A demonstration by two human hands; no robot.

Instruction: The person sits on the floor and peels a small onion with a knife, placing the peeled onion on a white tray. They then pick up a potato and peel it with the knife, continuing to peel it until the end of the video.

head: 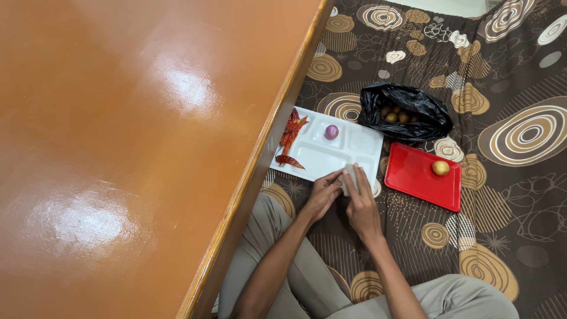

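Gripping a pale object [349, 179], left hand [323, 195] and right hand [361, 208] meet.

I've got one view only, the head camera, looking steeply down from above the person's own lap. It sits fairly near: both forearms run up from the bottom edge to the left hand [323, 194] and right hand [361, 204] just right of centre. Left of the hands an orange tabletop [130, 147] fills half the frame. Beyond and right of them, patterned cloth [508, 77] reaches the top edge.
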